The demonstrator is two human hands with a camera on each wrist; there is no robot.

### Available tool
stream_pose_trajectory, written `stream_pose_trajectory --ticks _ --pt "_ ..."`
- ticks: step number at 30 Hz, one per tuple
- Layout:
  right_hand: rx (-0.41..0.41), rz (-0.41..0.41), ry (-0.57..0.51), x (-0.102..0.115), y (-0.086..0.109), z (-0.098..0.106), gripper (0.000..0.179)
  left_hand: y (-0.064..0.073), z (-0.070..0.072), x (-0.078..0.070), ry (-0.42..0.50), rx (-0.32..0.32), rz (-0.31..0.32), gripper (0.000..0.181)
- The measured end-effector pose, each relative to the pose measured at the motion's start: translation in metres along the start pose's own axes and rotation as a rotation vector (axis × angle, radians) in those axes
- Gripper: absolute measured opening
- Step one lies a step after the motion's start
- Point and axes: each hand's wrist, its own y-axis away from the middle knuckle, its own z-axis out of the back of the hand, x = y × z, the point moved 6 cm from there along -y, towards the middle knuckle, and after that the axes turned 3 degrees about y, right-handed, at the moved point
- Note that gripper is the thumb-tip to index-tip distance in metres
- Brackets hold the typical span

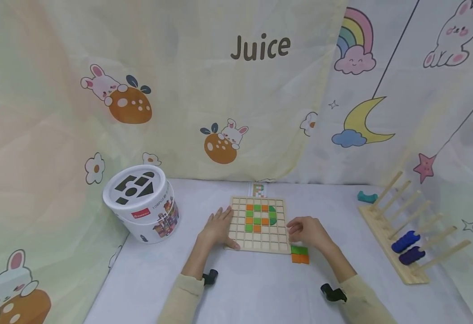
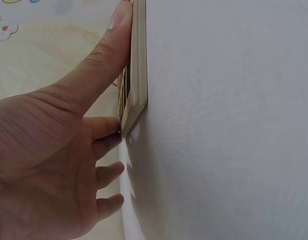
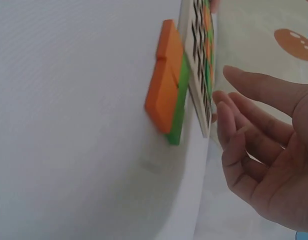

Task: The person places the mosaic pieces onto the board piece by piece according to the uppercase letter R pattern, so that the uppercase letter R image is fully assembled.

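Note:
A wooden grid board (image 1: 259,243) lies flat on the white table, with orange and green tiles (image 1: 258,208) set in its squares in the outline of a letter P or R. My left hand (image 1: 217,229) rests at the board's left side, thumb along its near left corner and fingers spread, fairly straight. By the right edge hovers my right hand (image 1: 308,230), fingers loosely bent; the right wrist view shows nothing in this hand (image 3: 266,150). Close under it, beside the board's near right corner, lie green blocks (image 1: 299,250) and orange blocks (image 1: 300,258), side by side.
A pattern card (image 1: 258,189) lies behind the board. To the left stands a round white tub (image 1: 141,204) with shape holes in its lid. On the right is a wooden peg rack (image 1: 394,245) with blue and purple pieces; a teal piece (image 1: 367,197) lies behind it.

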Motion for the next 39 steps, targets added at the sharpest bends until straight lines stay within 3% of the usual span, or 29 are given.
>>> stream_pose_trajectory --ticks 6,18,26,31,36,39 --pt "0.074 -0.032 0.034 -0.013 0.009 -0.01 0.038 -0.003 -0.006 0.005 -0.024 0.002 -0.007 0.145" --pt "0.096 0.037 0.067 -0.017 0.02 -0.017 0.05 -0.008 -0.013 0.011 -0.007 -0.017 -0.004 0.148" --pt "0.073 0.099 0.068 -0.016 0.026 -0.022 0.036 -0.006 -0.012 0.009 0.01 -0.017 -0.003 0.146" --pt "0.092 0.163 0.077 -0.012 0.031 -0.021 0.027 -0.002 -0.007 0.006 0.0 -0.021 -0.003 0.142" --pt "0.123 0.194 0.089 -0.009 0.036 -0.019 0.026 0.004 0.003 -0.002 0.011 -0.023 -0.005 0.138" --pt "0.144 0.221 0.11 -0.009 0.04 -0.019 0.027 0.004 0.003 -0.002 0.007 -0.023 -0.004 0.138"
